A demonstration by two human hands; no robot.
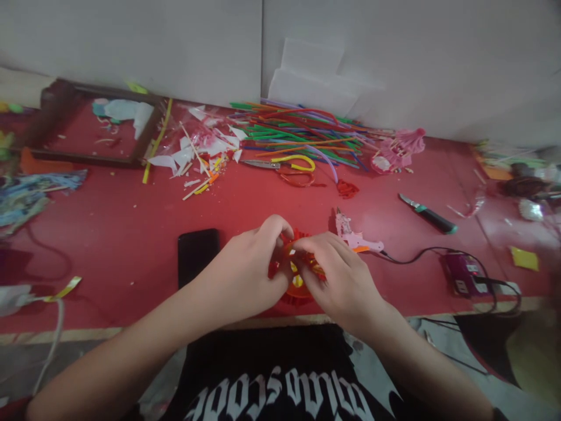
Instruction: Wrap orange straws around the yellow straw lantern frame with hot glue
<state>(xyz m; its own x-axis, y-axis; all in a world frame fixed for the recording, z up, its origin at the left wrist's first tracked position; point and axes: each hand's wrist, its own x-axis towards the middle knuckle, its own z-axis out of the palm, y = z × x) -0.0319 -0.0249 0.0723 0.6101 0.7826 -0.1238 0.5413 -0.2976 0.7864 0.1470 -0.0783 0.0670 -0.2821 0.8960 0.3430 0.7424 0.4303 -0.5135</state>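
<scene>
Both my hands meet over a small red and yellow paper craft [298,280] near the front edge of the red table [131,222]. My left hand [249,269] pinches its left side with fingers curled. On the craft's right side my right hand [337,275] is closed too, fingertips touching the left hand's. Most of the craft is hidden under my fingers. A pink glue gun [353,237] lies just behind my right hand, its black cord running right.
A black phone [197,252] lies left of my hands. Behind are scissors [287,165], a heap of coloured sticks [302,134], paper scraps [197,149], a wooden frame [87,123] and a pink paper piece [398,149]. A knife [427,214] and a power strip [467,276] lie right.
</scene>
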